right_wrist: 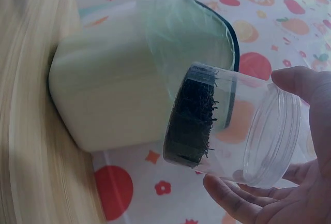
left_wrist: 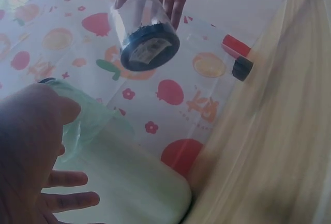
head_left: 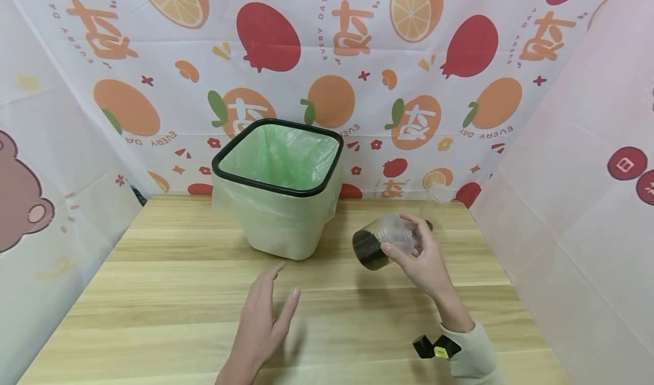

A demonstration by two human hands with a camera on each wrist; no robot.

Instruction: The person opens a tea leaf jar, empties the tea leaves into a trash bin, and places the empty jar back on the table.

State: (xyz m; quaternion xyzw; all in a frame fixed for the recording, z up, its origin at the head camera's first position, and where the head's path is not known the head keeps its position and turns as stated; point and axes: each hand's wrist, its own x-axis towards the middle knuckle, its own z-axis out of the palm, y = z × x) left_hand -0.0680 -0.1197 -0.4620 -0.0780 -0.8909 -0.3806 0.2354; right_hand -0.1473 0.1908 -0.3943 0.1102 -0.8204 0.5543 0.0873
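Note:
My right hand (head_left: 426,260) grips a clear plastic jar (right_wrist: 227,123) near its threaded mouth, thumb on one side and fingers on the other. Dark, shredded bits (right_wrist: 191,115) fill the bottom of the jar, which is tilted with its base toward the bin. No lid shows on that mouth. Over the table, in front of the bin, my left hand (head_left: 260,314) is held with thumb and fingers spread apart, holding nothing. The left wrist view shows a pale label (left_wrist: 150,51) on the jar's base.
A cream bin (head_left: 283,231) with a black rim and a greenish plastic liner (head_left: 286,158) stands at the back of the wooden table (head_left: 168,294). Behind my right hand is a second clear jar (head_left: 440,193) with dark contents. Fruit-printed cloth (head_left: 327,44) hangs behind the table.

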